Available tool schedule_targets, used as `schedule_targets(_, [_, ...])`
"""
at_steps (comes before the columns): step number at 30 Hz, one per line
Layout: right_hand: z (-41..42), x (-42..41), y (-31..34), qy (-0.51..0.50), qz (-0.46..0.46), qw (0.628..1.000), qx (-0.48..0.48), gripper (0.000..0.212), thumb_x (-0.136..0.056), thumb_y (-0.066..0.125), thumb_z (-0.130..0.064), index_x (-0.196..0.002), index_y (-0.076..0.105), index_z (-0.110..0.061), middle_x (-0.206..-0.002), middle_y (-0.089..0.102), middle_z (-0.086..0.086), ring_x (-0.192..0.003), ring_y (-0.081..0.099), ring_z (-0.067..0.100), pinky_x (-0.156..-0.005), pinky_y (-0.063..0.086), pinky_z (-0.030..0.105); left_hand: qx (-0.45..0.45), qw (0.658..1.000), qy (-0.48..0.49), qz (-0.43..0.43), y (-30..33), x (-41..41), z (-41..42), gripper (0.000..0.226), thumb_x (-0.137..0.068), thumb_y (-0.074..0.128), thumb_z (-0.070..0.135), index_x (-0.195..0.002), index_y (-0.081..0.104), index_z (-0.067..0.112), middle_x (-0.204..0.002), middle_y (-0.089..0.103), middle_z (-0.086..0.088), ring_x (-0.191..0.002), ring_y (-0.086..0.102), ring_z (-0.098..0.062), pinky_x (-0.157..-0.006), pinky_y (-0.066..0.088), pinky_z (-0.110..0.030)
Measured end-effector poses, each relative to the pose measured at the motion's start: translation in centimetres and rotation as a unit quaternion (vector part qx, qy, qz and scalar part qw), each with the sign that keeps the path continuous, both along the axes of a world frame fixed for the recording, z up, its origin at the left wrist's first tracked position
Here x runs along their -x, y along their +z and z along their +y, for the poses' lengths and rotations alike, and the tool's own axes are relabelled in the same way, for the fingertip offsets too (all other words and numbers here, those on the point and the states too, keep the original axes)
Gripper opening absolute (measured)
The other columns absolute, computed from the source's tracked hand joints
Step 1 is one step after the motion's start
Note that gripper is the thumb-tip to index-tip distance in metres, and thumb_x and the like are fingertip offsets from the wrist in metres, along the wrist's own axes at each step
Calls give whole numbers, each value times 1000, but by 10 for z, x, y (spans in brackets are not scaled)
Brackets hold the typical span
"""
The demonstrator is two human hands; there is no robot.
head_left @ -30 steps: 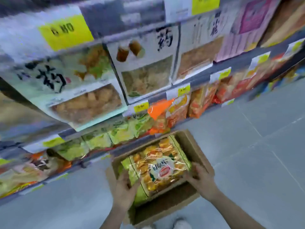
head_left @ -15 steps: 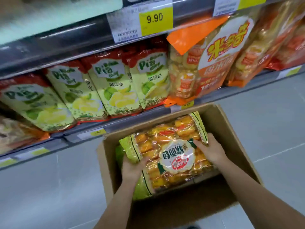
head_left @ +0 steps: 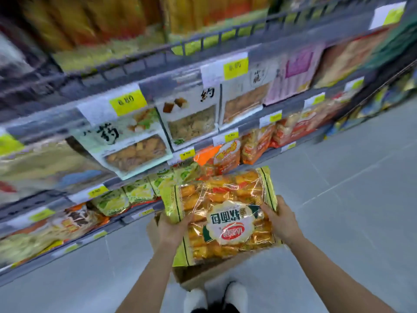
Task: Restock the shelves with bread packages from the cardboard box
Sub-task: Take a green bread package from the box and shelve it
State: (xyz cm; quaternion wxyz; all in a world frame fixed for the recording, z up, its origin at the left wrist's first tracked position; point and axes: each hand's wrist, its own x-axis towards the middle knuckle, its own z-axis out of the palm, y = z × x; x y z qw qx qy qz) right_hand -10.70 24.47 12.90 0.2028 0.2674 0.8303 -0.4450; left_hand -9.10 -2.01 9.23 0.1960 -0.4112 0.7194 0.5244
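Note:
A clear bread package point(head_left: 222, 211) with green side strips and golden buns is held up in front of me, above the cardboard box point(head_left: 198, 275). My left hand point(head_left: 172, 229) grips its left edge. My right hand point(head_left: 278, 219) grips its right edge. The box stands on the floor below the package and is mostly hidden by it; only its left wall and near corner show. The shelves point(head_left: 158, 80) rise to the left and ahead, blurred.
Shelf rows hold white boxed snacks point(head_left: 133, 143), green bags point(head_left: 137, 192) and orange bags point(head_left: 257, 143), with yellow price tags along the edges. Grey tiled floor point(head_left: 349, 177) stretches to the right. My feet point(head_left: 214, 297) stand just behind the box.
Both hands have lifted the bread package out of the box and raised it. The view has pulled back and tilted up, showing more shelf rows.

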Motion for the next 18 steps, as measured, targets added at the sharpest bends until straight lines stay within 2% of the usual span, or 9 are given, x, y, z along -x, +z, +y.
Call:
schedule_targets(2, [9, -6, 74, -20, 38, 999, 0, 25, -89, 54, -39, -103, 49, -19, -91, 62, 5, -84, 56, 25, -71, 41, 32, 25, 999, -34, 12, 54, 5, 3, 127, -35, 72, 78, -140, 35, 15, -126, 60, -10, -116, 56, -32, -100, 44, -49])
schedule_targets(3, [13, -9, 109, -25, 58, 998, -2, 23, -89, 55, -37, -101, 50, -18, -83, 59, 2, -83, 55, 25, -69, 38, 31, 22, 998, -44, 27, 81, 7, 6, 131, -31, 70, 79, -140, 35, 14, -128, 60, -11, -117, 55, -32, -99, 45, -50])
schedule_targets(5, [22, -11, 168, -46, 104, 994, 0, 12, -89, 57, -30, -89, 50, -20, -72, 53, -5, -78, 52, 22, -65, 34, 32, 13, 997, -57, 57, 130, 20, 13, 122, -38, 76, 69, -136, 40, 7, -123, 62, -15, -111, 59, -33, -91, 50, -48])
schedule_targets(7, [30, -17, 213, -64, 150, 987, 13, 10, -89, 58, -25, -84, 51, -20, -71, 52, 0, -74, 50, 22, -60, 35, 33, 6, 993, -80, 86, 150, 35, 17, 117, -41, 79, 68, -133, 44, 4, -122, 62, -18, -109, 61, -34, -86, 54, -48])
schedule_targets(9, [37, -23, 249, -71, 218, 973, 20, 13, -91, 55, -21, -100, 55, -12, -83, 57, 6, -79, 52, 22, -59, 33, 31, 11, 988, -94, 121, 158, 53, 20, 121, -36, 77, 73, -131, 46, 6, -127, 59, -20, -113, 59, -36, -90, 52, -51])
schedule_targets(11, [47, -25, 284, -79, 274, 958, 0, 21, -94, 50, -21, -110, 55, -10, -92, 58, 3, -86, 53, 19, -65, 31, 26, 18, 983, -110, 144, 220, 55, 37, 119, -39, 79, 69, -134, 43, 8, -131, 56, -16, -118, 55, -34, -98, 47, -50])
schedule_targets(13, [62, -24, 319, -65, 322, 943, -43, 13, -96, 44, -27, -101, 54, -21, -84, 58, -5, -82, 52, 18, -70, 35, 29, 10, 975, -130, 181, 306, 41, 63, 107, -52, 84, 53, -137, 38, 8, -136, 52, -12, -123, 51, -33, -104, 41, -47])
schedule_targets(15, [80, -22, 355, -44, 364, 924, -105, 12, -96, 41, -30, -85, 44, -33, -70, 52, -7, -74, 51, 25, -65, 39, 36, 19, 969, -139, 202, 351, 38, 81, 104, -57, 85, 45, -139, 35, 8, -139, 49, -11, -126, 48, -33, -105, 40, -46])
schedule_targets(18, [107, -25, 413, 21, 399, 887, -229, 16, -96, 41, -29, -80, 41, -26, -68, 47, -4, -77, 46, 26, -63, 38, 39, 72, 940, -163, 289, 419, 40, 116, 115, -59, 83, 46, -147, 18, 11, -152, 29, -12, -139, 30, -31, -111, 31, -47])
